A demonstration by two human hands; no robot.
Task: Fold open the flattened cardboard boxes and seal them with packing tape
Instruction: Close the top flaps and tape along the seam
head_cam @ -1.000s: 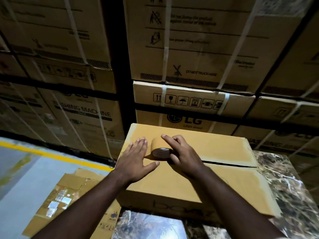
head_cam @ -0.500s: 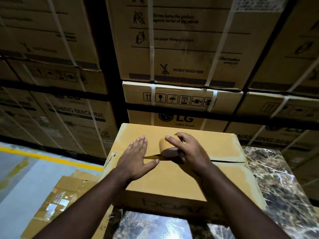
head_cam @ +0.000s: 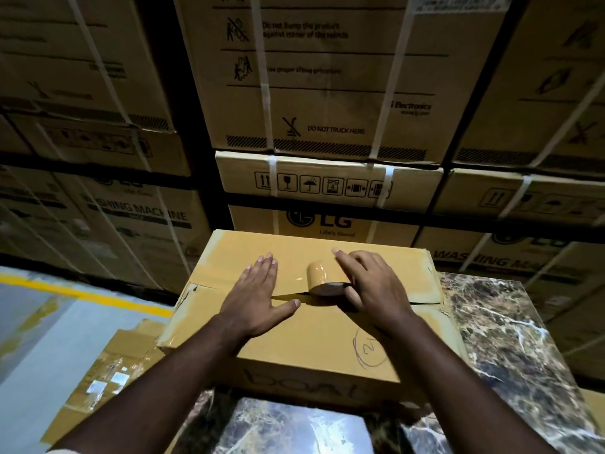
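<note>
Head view, nearest first: a marbled worktop [head_cam: 510, 348] carries the cardboard box [head_cam: 314, 348], its near wall facing the person. On the box's top, the left hand [head_cam: 258, 299] lies flat with fingers straight, gripping nothing, probably pressing the laid tape strip [head_cam: 288, 298] onto the flap seam so it sticks. Just right of it on the seam, the right hand [head_cam: 373, 286] has its grip curled round the brown tape roll [head_cam: 322, 278]. Behind the box stand strapped appliance cartons [head_cam: 327, 103].
</note>
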